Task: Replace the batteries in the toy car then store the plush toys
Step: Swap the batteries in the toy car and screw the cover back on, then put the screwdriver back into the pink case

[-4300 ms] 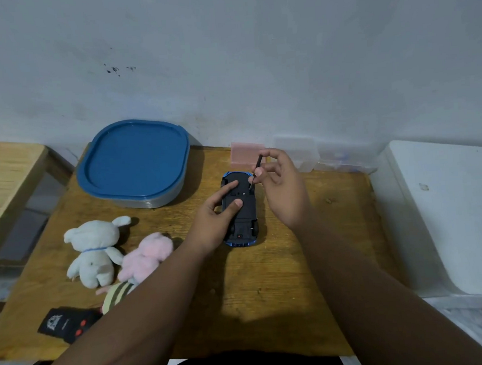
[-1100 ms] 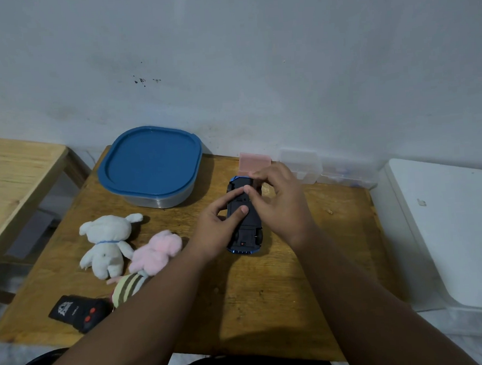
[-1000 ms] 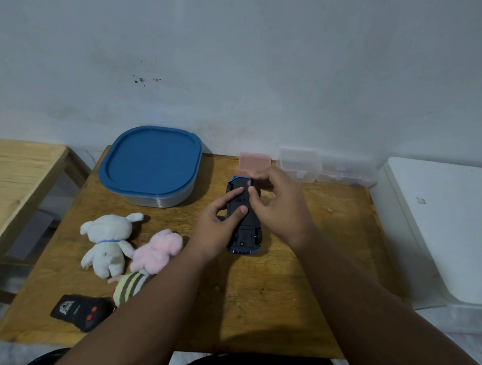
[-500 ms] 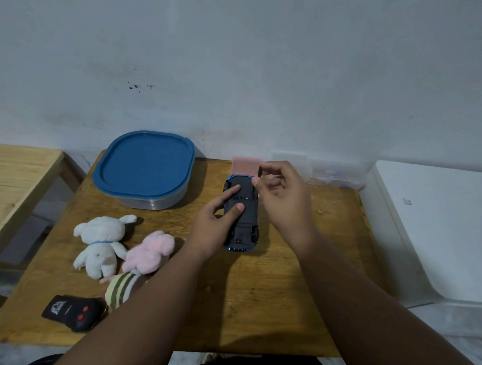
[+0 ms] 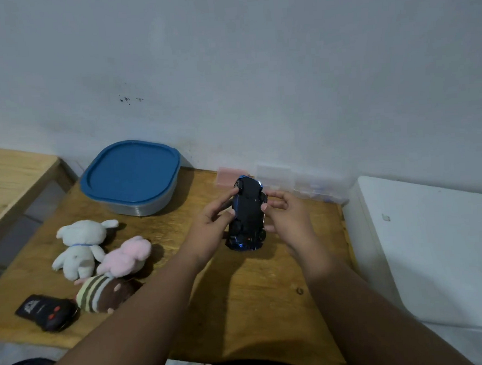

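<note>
Head view: left hand [image 5: 211, 226], right hand [image 5: 288, 216] both grip toy car [image 5: 248, 210]; remote [image 5: 44, 311] logo unreadable.

Left hand [image 5: 212, 226] and right hand [image 5: 288, 217] hold the upturned toy car [image 5: 247, 210].

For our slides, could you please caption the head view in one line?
Left hand and right hand hold the toy car underside-up, plush toys lying on the table beside them.
</note>
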